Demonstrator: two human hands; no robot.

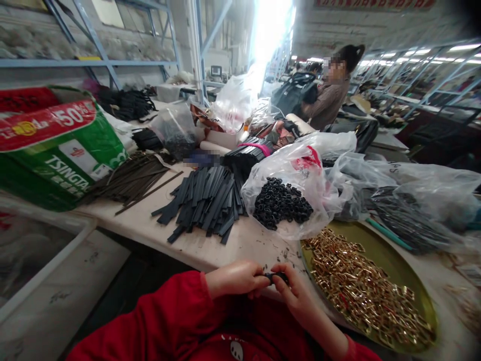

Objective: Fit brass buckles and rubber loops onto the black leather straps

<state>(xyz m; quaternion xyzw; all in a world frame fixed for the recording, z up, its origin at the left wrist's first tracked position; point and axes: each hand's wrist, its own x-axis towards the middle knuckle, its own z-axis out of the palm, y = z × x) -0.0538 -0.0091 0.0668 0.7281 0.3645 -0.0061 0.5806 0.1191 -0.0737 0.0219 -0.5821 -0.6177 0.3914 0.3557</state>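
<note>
My left hand (238, 277) and my right hand (295, 291) meet at the table's front edge, fingers closed in a pinch. Between them is a small black piece (276, 276), partly covered by the fingers; its exact kind is too small to make out. Just beyond the hands, an open clear plastic bag (246, 193) holds a heap of small black rings (280, 203). Flat black strips (206, 198) lie piled to the left of it. On the right, close to my right hand, a round gold-coloured tray (387, 245) carries many gold metal buckles (361, 281).
A green and red carton (63, 160) stands at the left, with dark brown strips (131, 175) beside it. More clear bags (432, 185) of dark strips lie at the right. A white bin (48, 276) sits below the table's left edge. Another person (332, 95) works farther back.
</note>
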